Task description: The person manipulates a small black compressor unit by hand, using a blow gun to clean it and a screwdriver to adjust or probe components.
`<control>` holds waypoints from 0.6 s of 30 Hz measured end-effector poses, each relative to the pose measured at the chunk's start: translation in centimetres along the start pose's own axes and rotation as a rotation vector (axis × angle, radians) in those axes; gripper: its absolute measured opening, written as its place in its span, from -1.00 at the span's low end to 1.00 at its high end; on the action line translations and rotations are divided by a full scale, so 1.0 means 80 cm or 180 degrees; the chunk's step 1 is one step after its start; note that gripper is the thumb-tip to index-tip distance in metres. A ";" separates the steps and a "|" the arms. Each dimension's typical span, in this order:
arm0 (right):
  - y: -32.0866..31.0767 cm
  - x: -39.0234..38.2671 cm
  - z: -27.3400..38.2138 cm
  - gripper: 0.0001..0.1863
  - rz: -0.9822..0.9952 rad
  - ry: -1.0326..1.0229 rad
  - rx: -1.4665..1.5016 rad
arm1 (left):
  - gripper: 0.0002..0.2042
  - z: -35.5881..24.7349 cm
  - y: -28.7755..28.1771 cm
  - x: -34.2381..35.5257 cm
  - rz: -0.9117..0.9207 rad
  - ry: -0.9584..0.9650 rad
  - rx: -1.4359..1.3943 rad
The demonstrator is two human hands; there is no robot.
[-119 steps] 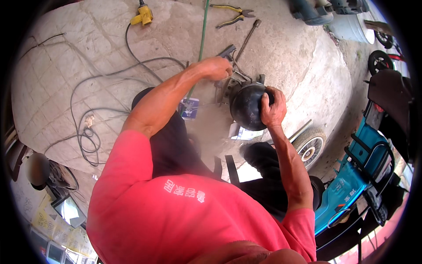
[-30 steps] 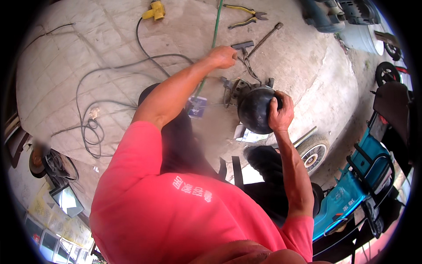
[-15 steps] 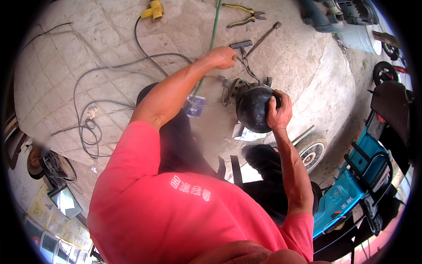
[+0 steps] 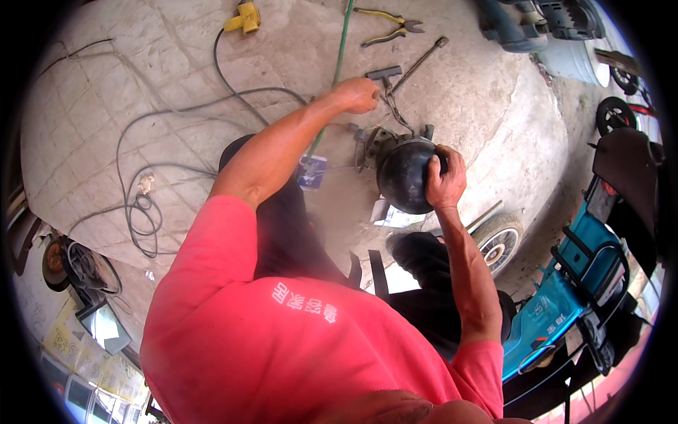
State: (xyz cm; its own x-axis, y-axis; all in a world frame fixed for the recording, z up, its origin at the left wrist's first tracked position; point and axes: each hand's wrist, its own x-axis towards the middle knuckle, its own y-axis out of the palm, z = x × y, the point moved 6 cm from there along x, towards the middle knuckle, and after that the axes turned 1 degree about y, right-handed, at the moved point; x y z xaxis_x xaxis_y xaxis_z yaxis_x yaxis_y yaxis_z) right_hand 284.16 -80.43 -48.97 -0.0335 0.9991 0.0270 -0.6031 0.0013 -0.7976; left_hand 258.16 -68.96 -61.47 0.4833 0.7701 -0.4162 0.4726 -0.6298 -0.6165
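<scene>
My right hand (image 4: 446, 178) is wrapped round the right side of a black dome-shaped housing (image 4: 407, 175), thumb over its face and fingers round its edge. Metal fittings with bolt holes and short wires (image 4: 367, 147) stick out at the housing's upper left, partly hidden behind it. Further up and to the left, my left hand (image 4: 359, 95) is closed; whatever lies in its fingers is hidden. Just beyond its fingertips lies a T-handled tool (image 4: 383, 73) with a dark grip. Dark leads (image 4: 397, 116) run from near that tool down to the housing.
Yellow-handled pliers (image 4: 390, 28) and a long metal socket wrench (image 4: 421, 65) lie on the concrete floor. A yellow connector (image 4: 243, 19) on a dark cable, a green hose (image 4: 344, 42) and a spoked wheel (image 4: 498, 245) are around me. A blue vehicle frame (image 4: 547, 311) stands at right.
The whole picture has shifted slightly left. Both hands keep the same places relative to the housing and tools.
</scene>
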 end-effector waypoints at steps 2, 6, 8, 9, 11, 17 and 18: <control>0.000 0.000 0.000 -0.67 0.0002 0.0003 -0.0001 | -0.69 0.000 0.001 0.001 -0.0019 -0.0004 -0.0026; -0.001 0.000 -0.001 -0.67 0.0005 0.0015 -0.0016 | -0.69 -0.007 -0.003 -0.001 0.0087 -0.0060 -0.0043; -0.001 0.000 -0.001 -0.67 0.0001 0.0003 -0.0005 | -0.69 -0.010 -0.004 -0.002 0.0133 -0.0055 0.0059; -0.001 0.001 0.000 -0.67 -0.0003 -0.0007 0.0005 | -0.68 -0.012 -0.005 -0.003 0.0126 -0.0048 0.0055; -0.001 0.001 0.001 -0.67 0.0003 -0.0011 0.0011 | -0.68 -0.012 -0.006 -0.004 0.0109 -0.0038 0.0046; -0.003 0.001 0.004 -0.68 0.0026 0.0035 0.0024 | -0.67 -0.012 -0.005 -0.003 0.0070 0.0022 0.0046; -0.003 0.001 0.003 -0.69 0.0020 0.0037 0.0035 | -0.67 -0.011 -0.004 -0.002 0.0066 0.0022 0.0040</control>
State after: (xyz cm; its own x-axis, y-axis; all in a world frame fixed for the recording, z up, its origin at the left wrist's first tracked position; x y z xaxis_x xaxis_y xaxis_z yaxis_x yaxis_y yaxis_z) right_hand 284.06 -80.38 -48.63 -0.0282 0.9995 0.0150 -0.6118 -0.0053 -0.7910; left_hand 258.56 -68.96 -60.59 0.4981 0.7561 -0.4245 0.4531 -0.6443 -0.6160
